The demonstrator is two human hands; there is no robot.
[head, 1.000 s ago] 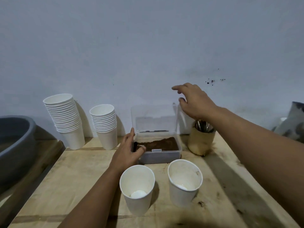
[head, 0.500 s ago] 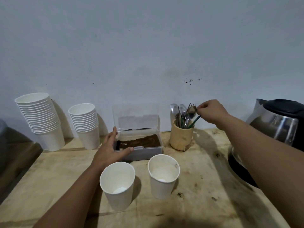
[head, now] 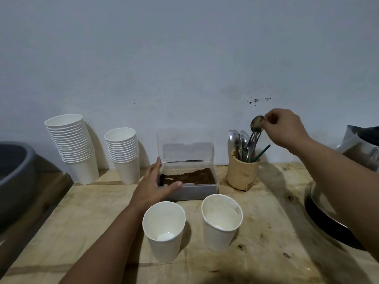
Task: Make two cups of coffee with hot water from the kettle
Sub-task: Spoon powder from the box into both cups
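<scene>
far left, the grey basin [head: 14,171] sits at the table edge; two stacks of paper cups [head: 72,148] stand against the wall, untouched.

my left hand [head: 155,186] rests on the left end of the coffee box [head: 190,181], fingers straight along its side and thumb laid across the front rim; it steadies the box rather than closing round it. lid is up, brown coffee powder [head: 192,176] exposed. placement on the box is the same as half a second ago.

in front of the box, the left cup [head: 164,230] and right cup [head: 221,222] stand just apart, both without coffee powder.

the change: my right hand [head: 285,128] now pinches a spoon [head: 257,124] by the bowl end and has it raised, handle still down among the cutlery in the wooden holder [head: 242,174]. half a second ago the hand was lower, at the spoon tops; a second ago it was only reaching, nothing held.

judgement: scooping tool nearly secured; next is clearing the holder and regripping by the handle. the other cutlery could snag.

kettle [head: 361,146] at the far right, partly behind my forearm, not yet used.
</scene>
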